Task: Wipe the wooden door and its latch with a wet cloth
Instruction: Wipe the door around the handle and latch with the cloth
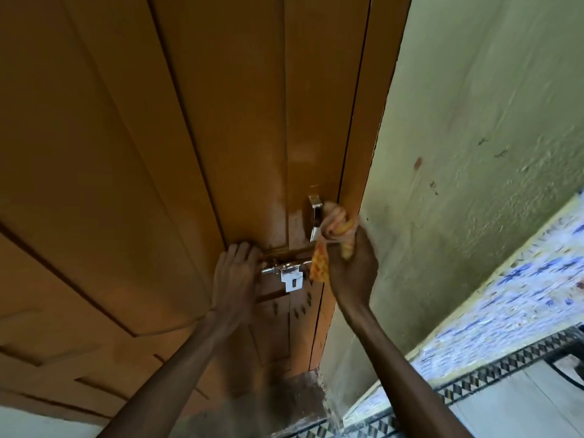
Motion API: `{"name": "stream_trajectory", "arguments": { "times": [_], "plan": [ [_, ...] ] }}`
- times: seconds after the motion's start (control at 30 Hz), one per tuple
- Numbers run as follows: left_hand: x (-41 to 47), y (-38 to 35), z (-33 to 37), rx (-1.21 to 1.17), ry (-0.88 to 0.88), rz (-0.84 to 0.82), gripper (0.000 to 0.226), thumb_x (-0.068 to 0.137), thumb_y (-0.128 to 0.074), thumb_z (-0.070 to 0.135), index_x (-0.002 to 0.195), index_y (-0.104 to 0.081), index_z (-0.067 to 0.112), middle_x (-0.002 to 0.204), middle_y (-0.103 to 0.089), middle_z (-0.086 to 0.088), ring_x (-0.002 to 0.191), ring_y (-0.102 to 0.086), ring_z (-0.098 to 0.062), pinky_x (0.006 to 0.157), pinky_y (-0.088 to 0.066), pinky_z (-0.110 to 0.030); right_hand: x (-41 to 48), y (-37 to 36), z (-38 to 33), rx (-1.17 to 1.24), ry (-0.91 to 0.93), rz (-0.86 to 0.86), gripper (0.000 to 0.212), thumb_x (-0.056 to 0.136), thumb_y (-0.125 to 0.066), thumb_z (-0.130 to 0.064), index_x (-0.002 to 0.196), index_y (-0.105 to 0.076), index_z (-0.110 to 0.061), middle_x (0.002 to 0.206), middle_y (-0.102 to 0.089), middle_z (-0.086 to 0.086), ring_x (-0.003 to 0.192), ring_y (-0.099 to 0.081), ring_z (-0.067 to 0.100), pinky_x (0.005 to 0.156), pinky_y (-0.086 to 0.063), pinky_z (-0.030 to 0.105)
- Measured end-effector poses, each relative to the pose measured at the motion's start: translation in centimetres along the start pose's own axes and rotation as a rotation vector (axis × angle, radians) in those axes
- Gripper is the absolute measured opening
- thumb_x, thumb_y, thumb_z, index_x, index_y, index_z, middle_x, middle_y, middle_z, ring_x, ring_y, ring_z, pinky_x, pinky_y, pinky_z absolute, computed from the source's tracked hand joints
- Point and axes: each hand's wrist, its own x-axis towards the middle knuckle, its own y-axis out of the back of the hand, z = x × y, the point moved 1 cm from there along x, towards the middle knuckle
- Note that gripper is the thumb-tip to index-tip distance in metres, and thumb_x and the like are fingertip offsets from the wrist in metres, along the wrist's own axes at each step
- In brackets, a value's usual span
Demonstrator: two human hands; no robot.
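A brown wooden door [177, 128] with raised panels fills the left and centre. Low on its right side is a silver sliding latch [289, 271] with a hanging hasp plate. A metal handle [314, 216] stands just above it. My left hand [235, 276] lies flat on the door with its fingers at the left end of the latch bolt. My right hand [352, 267] grips a bunched orange and cream cloth [335, 229]. The cloth presses on the door edge beside the handle, and a patterned corner hangs down next to the latch.
A pale green plastered wall [474, 137] meets the door frame on the right. Blue and white patterned tiles [521, 298] cover the lower wall, with a black-and-white border below them. The floor at the door's foot looks dark and wet.
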Motion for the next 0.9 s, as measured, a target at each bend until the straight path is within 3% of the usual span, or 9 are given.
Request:
{"name": "stream_trajectory", "arguments": {
  "times": [0.1, 0.17, 0.23, 0.33, 0.53, 0.63, 0.7, 0.83, 0.9],
  "plan": [
    [2.6, 3.9, 0.2, 0.065, -0.062, 0.273, 0.028, 0.094, -0.063, 0.021, 0.119, -0.066, 0.010, 0.131, -0.058, -0.016, 0.125, -0.050, -0.038, 0.102, -0.039, -0.048, 3.4, -1.2, -3.2, -0.075, 0.106, -0.032, 0.060, 0.092, -0.061, -0.035, 0.144, -0.039, -0.014, 0.135, -0.054, 0.003, 0.117, -0.053, 0.015, 0.081, -0.041, 0.012],
    [5.1, 5.6, -0.3, 0.127, -0.049, 0.360, 0.046, 0.099, -0.055, 0.029, 0.143, -0.055, 0.015, 0.155, -0.040, -0.015, 0.146, -0.029, -0.034, 0.120, -0.021, -0.053, 4.4, -3.0, -3.9, -0.282, 0.151, -0.015, 0.065, 0.090, -0.060, -0.038, 0.144, -0.035, -0.010, 0.136, -0.049, 0.010, 0.118, -0.052, 0.023, 0.081, -0.049, 0.027],
    [6.7, 6.2, -1.2, 0.171, -0.059, 0.391, 0.057, 0.100, -0.054, 0.039, 0.153, -0.042, 0.021, 0.163, -0.026, -0.012, 0.153, -0.015, -0.031, 0.124, -0.008, -0.053, 3.1, -4.8, -2.5, -0.357, 0.067, -0.009, 0.068, 0.087, -0.064, -0.036, 0.142, -0.034, -0.007, 0.136, -0.049, 0.013, 0.118, -0.053, 0.027, 0.085, -0.055, 0.037],
    [7.2, 5.4, -2.4, 0.262, -0.105, 0.370, 0.065, 0.102, -0.050, 0.047, 0.159, -0.029, 0.025, 0.166, -0.016, -0.010, 0.155, 0.002, -0.026, 0.123, 0.002, -0.053, 0.7, -6.3, 1.6, -0.288, -0.092, -0.086, 0.066, 0.087, -0.068, -0.027, 0.141, -0.035, -0.007, 0.134, -0.054, 0.013, 0.119, -0.058, 0.028, 0.090, -0.056, 0.038],
    [7.4, 4.3, -3.3, 0.344, -0.133, 0.371, 0.068, 0.102, -0.046, 0.051, 0.160, -0.022, 0.024, 0.166, -0.009, -0.009, 0.154, 0.007, -0.026, 0.123, 0.003, -0.054, 1.3, -5.8, 3.2, -0.330, -0.067, -0.233, 0.068, 0.089, -0.066, -0.030, 0.144, -0.033, -0.008, 0.141, -0.052, 0.010, 0.124, -0.056, 0.027, 0.099, -0.051, 0.034],
    [5.6, 6.8, -3.2, 0.345, -0.138, 0.376, 0.069, 0.102, -0.045, 0.051, 0.161, -0.021, 0.023, 0.167, -0.011, -0.011, 0.154, 0.006, -0.027, 0.123, 0.004, -0.054, -0.6, -2.5, -0.8, -0.037, -0.038, -0.136, 0.051, 0.092, -0.062, -0.031, 0.135, -0.042, -0.013, 0.125, -0.059, 0.004, 0.110, -0.062, 0.021, 0.089, -0.049, 0.023],
    [6.3, 6.8, -2.7, 0.318, -0.131, 0.346, 0.068, 0.103, -0.046, 0.050, 0.161, -0.022, 0.022, 0.167, -0.013, -0.011, 0.154, 0.005, -0.027, 0.123, 0.004, -0.054, 0.1, -0.4, -2.8, 0.169, -0.094, -0.143, 0.037, 0.093, -0.060, -0.032, 0.127, -0.048, -0.022, 0.114, -0.062, -0.005, 0.101, -0.063, 0.011, 0.088, -0.049, 0.026],
    [5.4, 7.6, -0.6, 0.209, -0.067, 0.243, 0.067, 0.098, -0.051, 0.036, 0.159, -0.028, 0.019, 0.167, -0.012, -0.012, 0.155, -0.002, -0.031, 0.124, -0.002, -0.055, -0.7, 4.7, -5.3, 0.703, -0.497, -0.449, 0.039, 0.096, -0.052, -0.038, 0.130, -0.056, -0.019, 0.119, -0.069, 0.005, 0.104, -0.070, 0.024, 0.088, -0.057, 0.038],
    [3.2, 8.7, 1.2, 0.020, -0.015, 0.197, 0.053, 0.095, -0.053, 0.033, 0.146, -0.049, 0.018, 0.159, -0.033, -0.011, 0.150, -0.023, -0.032, 0.120, -0.017, -0.048, -2.7, 7.6, -5.9, 0.977, -0.723, -0.514, 0.049, 0.098, -0.044, -0.045, 0.122, -0.067, -0.009, 0.115, -0.072, 0.014, 0.100, -0.071, 0.030, 0.082, -0.059, 0.041]
  ]
}}
